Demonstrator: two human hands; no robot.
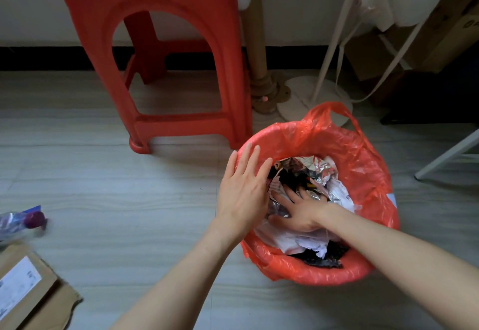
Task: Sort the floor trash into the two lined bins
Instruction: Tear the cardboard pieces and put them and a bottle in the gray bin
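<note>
Head view. A bin lined with a red plastic bag (pixel 363 171) is standing on the pale wood-grain floor (pixel 103 174), right of centre, with the bag's handle loops rising at its far rim. Inside it, crumpled silver foil wrapping (pixel 311 167) is lying toward the far side, white crumpled paper (pixel 339 195) is spreading across the middle and right, and a dark piece of trash (pixel 324 258) is showing at the near edge.

The right hand (pixel 298 211) is reaching into the bin from the lower right, palm down and fingers spread, pressing flat on the trash; it is lying open on the paper and foil rather than gripping any one piece. The left hand (pixel 245 189) is resting on the bin's left rim, fingers straight and held together, its palm against the bag; it is flat, with nothing closed in it.

A red plastic stool (pixel 166 52) is standing just beyond and to the left of the bin, its nearest leg close to the rim. Behind the bin, the round white base of a stand (pixel 305 96) is sitting on the floor, with slanting white poles rising from it. A tan post (pixel 259 52) is rising beside the stool.

At the far left edge, a crumpled clear plastic bottle with a purple cap (pixel 23 222) is lying on the floor, blurred. Nearer the camera, a flattened cardboard box with a white label (pixel 28 285) is lying at the lower left corner. Both are lying well apart from the bin. Only one bin is showing in this view.
</note>
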